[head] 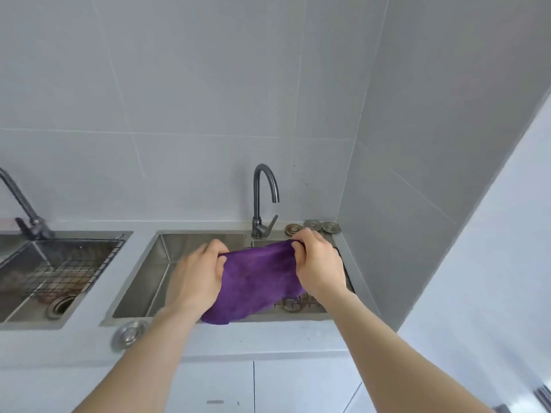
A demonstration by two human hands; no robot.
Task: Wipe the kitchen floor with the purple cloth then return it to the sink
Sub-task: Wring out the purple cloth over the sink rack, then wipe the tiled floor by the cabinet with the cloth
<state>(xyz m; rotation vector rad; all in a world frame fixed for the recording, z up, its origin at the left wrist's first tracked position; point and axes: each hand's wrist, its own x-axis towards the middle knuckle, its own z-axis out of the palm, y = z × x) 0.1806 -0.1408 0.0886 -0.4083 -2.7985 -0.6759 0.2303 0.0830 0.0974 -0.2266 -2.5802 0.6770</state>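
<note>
Both hands pinch the top edge of the soft purple cloth (256,278): the left hand (198,278) closed on its left corner, the right hand (320,263) closed on its right. The cloth hangs between them over the rectangular stainless-steel sink (143,293). Beyond the right hand stands a dark curved metal tap (261,198).

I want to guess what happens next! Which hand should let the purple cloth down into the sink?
Probably either: the left hand and right hand both pinch the purple cloth over the sink. The right sits slightly nearer the faucet.
</note>
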